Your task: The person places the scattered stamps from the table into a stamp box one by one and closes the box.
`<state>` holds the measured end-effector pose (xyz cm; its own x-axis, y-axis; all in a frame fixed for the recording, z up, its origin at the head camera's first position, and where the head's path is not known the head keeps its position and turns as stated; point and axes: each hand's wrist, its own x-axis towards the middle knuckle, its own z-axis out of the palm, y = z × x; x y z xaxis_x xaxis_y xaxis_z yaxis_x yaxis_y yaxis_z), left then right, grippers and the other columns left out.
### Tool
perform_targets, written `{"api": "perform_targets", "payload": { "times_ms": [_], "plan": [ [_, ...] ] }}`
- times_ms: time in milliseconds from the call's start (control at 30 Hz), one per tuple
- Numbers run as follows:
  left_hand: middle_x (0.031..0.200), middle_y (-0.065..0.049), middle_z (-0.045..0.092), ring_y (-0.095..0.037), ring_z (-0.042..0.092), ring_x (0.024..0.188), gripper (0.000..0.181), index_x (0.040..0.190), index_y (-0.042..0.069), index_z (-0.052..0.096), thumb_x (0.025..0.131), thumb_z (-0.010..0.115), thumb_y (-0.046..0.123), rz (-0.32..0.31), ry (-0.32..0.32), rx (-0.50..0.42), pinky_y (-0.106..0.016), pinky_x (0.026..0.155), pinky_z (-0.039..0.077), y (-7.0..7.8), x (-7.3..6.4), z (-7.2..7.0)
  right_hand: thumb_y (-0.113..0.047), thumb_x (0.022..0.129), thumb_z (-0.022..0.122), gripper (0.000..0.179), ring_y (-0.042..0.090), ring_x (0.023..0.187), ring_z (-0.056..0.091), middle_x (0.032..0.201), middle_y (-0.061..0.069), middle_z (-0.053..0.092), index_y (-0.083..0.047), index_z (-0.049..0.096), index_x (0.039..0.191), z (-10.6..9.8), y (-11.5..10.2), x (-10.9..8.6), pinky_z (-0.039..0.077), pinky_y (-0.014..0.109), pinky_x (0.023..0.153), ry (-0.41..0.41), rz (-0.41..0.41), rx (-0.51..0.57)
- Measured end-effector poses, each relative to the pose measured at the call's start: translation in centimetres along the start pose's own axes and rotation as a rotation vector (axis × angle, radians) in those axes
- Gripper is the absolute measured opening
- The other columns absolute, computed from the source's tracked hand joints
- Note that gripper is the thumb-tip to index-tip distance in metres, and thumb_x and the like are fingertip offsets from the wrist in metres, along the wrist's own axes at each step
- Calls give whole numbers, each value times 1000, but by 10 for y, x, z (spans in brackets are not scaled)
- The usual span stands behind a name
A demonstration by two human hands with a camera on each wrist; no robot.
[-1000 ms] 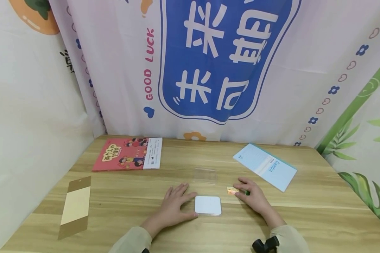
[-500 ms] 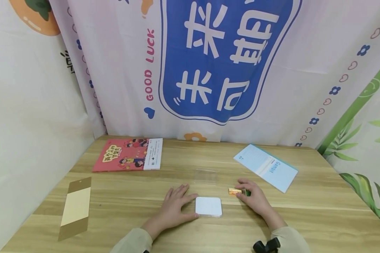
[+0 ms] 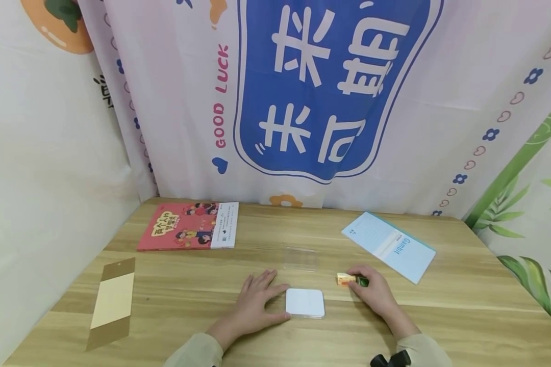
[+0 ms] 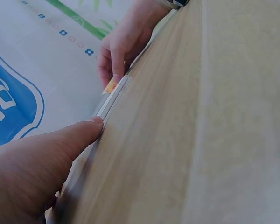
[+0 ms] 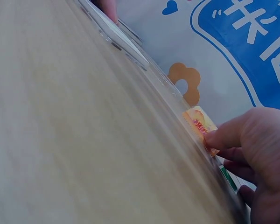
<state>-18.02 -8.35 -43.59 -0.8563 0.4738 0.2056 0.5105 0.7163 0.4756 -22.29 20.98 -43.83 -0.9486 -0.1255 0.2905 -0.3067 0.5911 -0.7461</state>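
My left hand [image 3: 258,300] lies on the table with fingers spread, its thumb touching the left edge of a white rounded-corner rectangle [image 3: 305,303] in a clear rim. In the left wrist view the thumb meets that thin white edge [image 4: 110,103]. My right hand [image 3: 375,293] pinches a small orange-yellow paper-like piece [image 3: 344,279] with printing and a toothed edge; the right wrist view shows the thumb pressed on this orange piece [image 5: 198,122]. Beneath the right fingers a small green item [image 3: 361,281] shows, mostly hidden.
A thin clear plastic rectangle [image 3: 300,259] lies behind the white one. At the back stand out a red book [image 3: 181,227] on the left and a light-blue Gambit pad [image 3: 389,246] on the right. A brown-and-cream card strip [image 3: 113,300] is far left.
The right hand has shifted slightly right with the orange piece, which looks tilted up more than before. The left hand stays beside the white rectangle; the head view has shifted a little.
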Motion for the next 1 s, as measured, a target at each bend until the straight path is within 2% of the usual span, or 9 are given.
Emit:
{"api": "perform_targets", "payload": {
  "times_ms": [133, 367, 767, 900, 1000],
  "plan": [
    [135, -16, 29, -31, 19, 124, 61, 123, 21, 50, 73, 54, 57, 4, -1, 10, -54, 97, 5, 0, 0, 0, 0, 73, 65, 20, 28, 95, 51, 99, 12, 58, -4, 63, 93, 0, 0, 0, 38, 42, 84, 13, 22, -17],
    [135, -15, 29, -30, 18, 125, 62, 123, 22, 49, 73, 53, 59, -5, -10, 6, -54, 97, 4, 1, 1, 0, 0, 73, 66, 20, 16, 75, 49, 80, 2, 56, -4, 64, 93, -1, 0, 0, 42, 32, 68, 21, 24, -34],
    [135, -15, 28, -31, 18, 125, 62, 123, 21, 50, 73, 54, 58, -10, -11, -3, -54, 97, 5, 2, 1, 0, -4, 76, 62, 22, 16, 75, 47, 79, 3, 54, -3, 63, 98, -6, 0, 6, 41, 28, 67, -6, 150, 13],
    [135, -16, 28, -31, 18, 125, 61, 123, 21, 50, 73, 54, 57, -5, -7, -3, -54, 97, 5, 2, 0, 0, -5, 79, 60, 21, 17, 74, 47, 79, 5, 55, -2, 63, 99, -9, -5, 10, 41, 26, 63, -9, 174, 42],
    [135, -16, 28, -31, 18, 125, 61, 123, 20, 50, 74, 54, 57, -4, -4, -2, -54, 97, 5, 2, -1, -1, -7, 80, 60, 21, 16, 76, 49, 81, 5, 57, -2, 63, 99, -9, -11, 13, 42, 26, 65, -5, 174, 48]
  ]
}}
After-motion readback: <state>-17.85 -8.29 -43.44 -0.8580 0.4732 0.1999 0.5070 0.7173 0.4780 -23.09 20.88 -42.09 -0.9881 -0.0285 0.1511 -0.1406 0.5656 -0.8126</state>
